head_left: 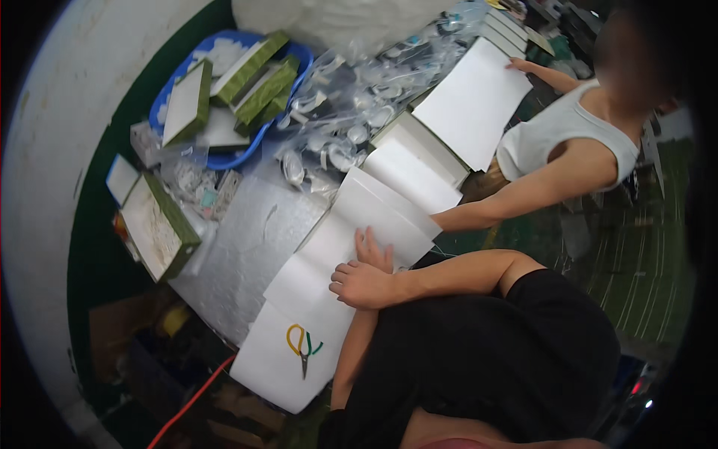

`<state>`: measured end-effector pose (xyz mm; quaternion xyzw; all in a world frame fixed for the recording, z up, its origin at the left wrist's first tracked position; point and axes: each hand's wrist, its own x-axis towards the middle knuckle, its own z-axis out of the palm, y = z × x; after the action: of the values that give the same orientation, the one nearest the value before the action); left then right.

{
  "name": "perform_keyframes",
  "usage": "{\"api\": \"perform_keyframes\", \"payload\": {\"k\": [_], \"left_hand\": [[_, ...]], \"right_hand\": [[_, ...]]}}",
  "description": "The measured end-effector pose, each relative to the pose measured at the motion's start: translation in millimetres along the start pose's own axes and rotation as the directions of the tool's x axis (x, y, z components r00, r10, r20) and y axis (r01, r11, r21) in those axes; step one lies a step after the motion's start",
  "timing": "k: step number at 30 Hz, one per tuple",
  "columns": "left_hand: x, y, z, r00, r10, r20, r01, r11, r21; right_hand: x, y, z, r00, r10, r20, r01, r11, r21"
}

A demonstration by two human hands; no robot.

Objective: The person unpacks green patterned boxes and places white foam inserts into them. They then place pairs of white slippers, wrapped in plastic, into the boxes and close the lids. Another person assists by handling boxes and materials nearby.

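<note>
My left hand (374, 253) rests on a white sheet (389, 213) with its fingers spread, holding nothing. Across my left wrist lies my right hand (362, 285), its fingers curled in and nothing visible in them. Below the hands, a pair of scissors (304, 363) lies on another white sheet (262, 359); one handle loop is yellow and the other part shows green. The white sheets form an overlapping row along the near table edge. Beyond them sits a shallow open white tray-like box (422, 168), partly covered by a sheet.
A co-worker (576, 142) at the right touches a large white board (479, 97). Clear plastic bags of white parts (344, 146) cover the far table. A blue basket (303, 56) holds green-sided boxes; another green-sided box (157, 224) sits at the left edge. An orange cable (191, 400) hangs below.
</note>
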<state>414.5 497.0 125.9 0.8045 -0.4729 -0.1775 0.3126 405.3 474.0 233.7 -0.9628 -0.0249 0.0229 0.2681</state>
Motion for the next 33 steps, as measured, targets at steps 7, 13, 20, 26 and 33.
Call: {"api": "perform_keyframes", "payload": {"k": [7,13,20,26,33], "left_hand": [[-50,-42,26,1.000,0.016,-0.006,-0.014,0.958,0.287],[-64,-48,1,0.926,-0.175,0.336,-0.010,0.874,0.486],[-78,-51,-21,0.939,-0.220,0.266,-0.040,0.696,0.717],[-41,-58,2,0.688,-0.477,0.546,-0.059,0.714,0.698],[-47,-62,6,0.721,-0.477,0.502,-0.143,0.606,0.783]], "right_hand": [[-17,38,75,0.989,0.116,0.094,-0.081,0.946,-0.313],[-34,98,107,0.733,0.459,0.503,0.021,0.723,-0.691],[-66,71,16,0.690,0.322,0.649,0.457,0.501,-0.735],[-28,63,49,0.616,0.370,0.696,0.609,0.337,-0.718],[-10,104,115,0.416,0.678,0.606,0.707,0.178,-0.685]]}}
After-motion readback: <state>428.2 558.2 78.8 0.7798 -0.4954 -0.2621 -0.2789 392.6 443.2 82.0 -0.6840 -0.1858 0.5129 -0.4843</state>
